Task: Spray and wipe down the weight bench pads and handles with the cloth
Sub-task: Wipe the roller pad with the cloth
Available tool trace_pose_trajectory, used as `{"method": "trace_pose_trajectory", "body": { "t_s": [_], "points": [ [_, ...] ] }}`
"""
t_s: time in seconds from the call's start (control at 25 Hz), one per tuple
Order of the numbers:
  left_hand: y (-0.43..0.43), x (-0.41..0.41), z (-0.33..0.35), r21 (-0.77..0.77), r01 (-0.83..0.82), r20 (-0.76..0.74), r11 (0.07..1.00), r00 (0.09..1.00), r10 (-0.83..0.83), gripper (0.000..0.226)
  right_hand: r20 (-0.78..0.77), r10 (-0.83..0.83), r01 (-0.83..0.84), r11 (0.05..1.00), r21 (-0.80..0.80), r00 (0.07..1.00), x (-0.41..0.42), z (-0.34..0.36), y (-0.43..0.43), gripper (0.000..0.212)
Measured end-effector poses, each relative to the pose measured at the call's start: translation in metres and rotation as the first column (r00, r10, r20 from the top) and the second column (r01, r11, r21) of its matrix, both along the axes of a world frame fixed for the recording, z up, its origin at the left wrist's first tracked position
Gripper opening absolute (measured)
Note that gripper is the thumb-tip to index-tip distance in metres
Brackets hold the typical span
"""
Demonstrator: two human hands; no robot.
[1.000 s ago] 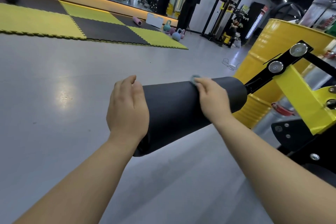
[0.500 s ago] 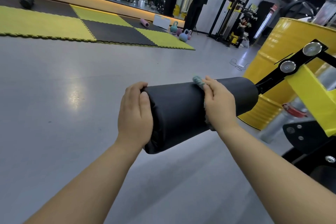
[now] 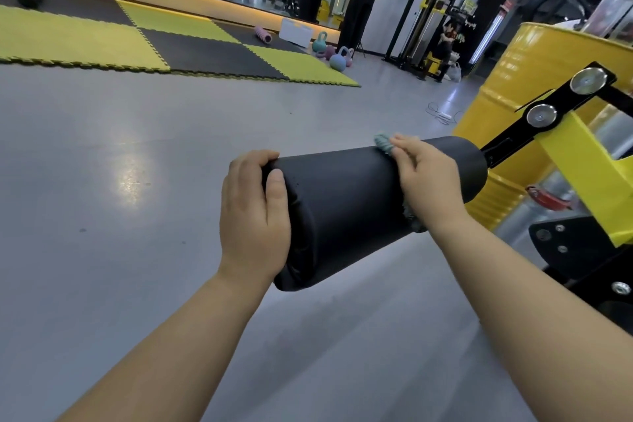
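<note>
Two hands are working on one black roller pad point(image 3: 342, 209), which is jutting out from a black bracket point(image 3: 513, 144) on the bench's yellow frame point(image 3: 589, 164) and hanging over the grey floor point(image 3: 102, 181). The left hand point(image 3: 255, 212) is gripping the pad's free end, thumb lying on the end face and fingers curling over the top, seemingly steadying it. The right hand point(image 3: 423, 181) is wrapping over the pad nearer the bracket and clamping a teal cloth point(image 3: 383, 144) against the vinyl, with cloth edges peeking out beyond the fingertips and below the wrist. Judging by this, the job is sitting somewhere in its middle: this pad is being rubbed, but its matte surface is giving no sign of how much is clean, and no spray bottle is showing. Other pads and the handles are lying out of view, so they are probably waiting their turn. Open floor is giving plenty of room on the left and underneath. The right side is looking tighter, with the bracket's bolts, the frame's edges and a yellow drum point(image 3: 507, 106) standing just behind the pad's inner end.
</note>
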State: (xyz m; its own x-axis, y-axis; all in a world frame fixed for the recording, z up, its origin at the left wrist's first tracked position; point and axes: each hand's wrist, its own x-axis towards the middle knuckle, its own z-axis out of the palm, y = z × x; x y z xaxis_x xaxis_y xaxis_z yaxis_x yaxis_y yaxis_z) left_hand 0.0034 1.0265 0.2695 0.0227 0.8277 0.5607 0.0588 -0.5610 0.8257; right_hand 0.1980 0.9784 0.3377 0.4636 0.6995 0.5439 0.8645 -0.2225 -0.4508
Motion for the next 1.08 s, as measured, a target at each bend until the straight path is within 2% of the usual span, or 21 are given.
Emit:
{"method": "trace_pose_trajectory", "body": {
  "t_s": [0.08, 0.12, 0.2, 0.28, 0.32, 0.36, 0.4, 0.48, 0.52, 0.6, 0.68, 0.76, 0.84, 0.92, 0.96, 1.0, 1.08],
  "points": [
    [0.000, 0.000, 0.001, 0.044, -0.002, 0.012, 0.999, 1.000, 0.001, 0.047, -0.033, -0.118, 0.115, 0.990, -0.077, 0.992, 0.001, 0.009, 0.006, 0.029],
    [0.001, 0.000, 0.001, 0.068, -0.006, 0.012, 0.998, 1.000, 0.005, 0.046, -0.011, -0.086, 0.085, 0.991, -0.102, 0.996, -0.013, 0.011, 0.009, 0.029],
    [0.003, 0.001, 0.001, 0.142, -0.018, 0.029, 0.990, 0.999, 0.014, 0.041, 0.065, 0.129, -0.125, 0.990, -0.067, 0.989, -0.055, 0.007, 0.008, 0.026],
    [0.004, 0.002, -0.001, 0.218, -0.027, 0.063, 0.976, 0.998, 0.013, 0.037, 0.166, 0.364, -0.372, 0.928, 0.018, 0.916, -0.084, -0.002, -0.005, 0.025],
    [0.004, 0.001, -0.002, 0.248, -0.029, 0.076, 0.968, 0.997, 0.011, 0.035, 0.240, 0.418, -0.437, 0.899, 0.030, 0.876, -0.080, -0.006, -0.009, 0.026],
    [0.004, 0.001, -0.004, 0.270, -0.028, 0.084, 0.963, 0.996, 0.006, 0.035, 0.289, 0.413, -0.439, 0.898, 0.029, 0.864, -0.063, -0.008, -0.010, 0.026],
    [0.005, 0.000, -0.004, 0.282, -0.026, 0.088, 0.959, 0.996, 0.001, 0.034, 0.277, 0.349, -0.374, 0.927, 0.040, 0.895, -0.041, -0.008, -0.009, 0.025],
    [0.005, 0.001, -0.005, 0.285, -0.018, 0.092, 0.958, 0.996, -0.008, 0.033, 0.085, 0.107, -0.113, 0.991, 0.067, 0.991, -0.001, -0.001, -0.005, 0.024],
    [0.004, 0.002, -0.005, 0.279, -0.022, 0.095, 0.960, 0.995, -0.005, 0.032, -0.004, -0.023, 0.023, 0.999, 0.041, 1.000, 0.013, 0.001, -0.004, 0.024],
    [0.003, 0.003, -0.004, 0.249, -0.029, 0.099, 0.968, 0.995, 0.005, 0.032, -0.021, -0.184, 0.182, 0.982, -0.057, 0.983, 0.021, 0.006, 0.007, 0.026],
    [0.003, 0.001, -0.004, 0.224, -0.031, 0.096, 0.974, 0.995, 0.010, 0.032, 0.039, -0.101, 0.106, 0.980, -0.166, 0.994, -0.004, 0.017, 0.024, 0.026],
    [0.006, 0.001, -0.004, 0.226, -0.019, 0.082, 0.974, 0.997, 0.000, 0.033, 0.083, 0.139, -0.119, 0.971, -0.208, 0.987, -0.045, 0.018, 0.029, 0.024],
    [0.005, 0.000, -0.005, 0.256, 0.006, 0.081, 0.967, 0.996, -0.028, 0.031, 0.138, 0.346, -0.328, 0.935, -0.137, 0.928, -0.077, 0.013, 0.019, 0.025],
    [0.003, -0.003, -0.006, 0.311, 0.032, 0.079, 0.950, 0.995, -0.059, 0.027, 0.241, 0.473, -0.464, 0.881, -0.095, 0.848, -0.074, 0.004, 0.002, 0.027],
    [0.000, -0.004, -0.006, 0.335, 0.039, 0.067, 0.942, 0.996, -0.066, 0.027, 0.267, 0.474, -0.467, 0.879, -0.094, 0.839, -0.057, 0.001, -0.003, 0.026],
    [-0.003, -0.004, -0.005, 0.354, 0.044, 0.049, 0.934, 0.997, -0.066, 0.027, 0.242, 0.413, -0.408, 0.910, -0.072, 0.878, -0.033, 0.002, -0.006, 0.024],
    [-0.010, -0.004, -0.001, 0.379, 0.024, 0.015, 0.925, 0.999, -0.032, 0.027, 0.059, 0.144, -0.143, 0.989, -0.027, 0.988, 0.002, 0.011, -0.006, 0.021]
  ]
}}
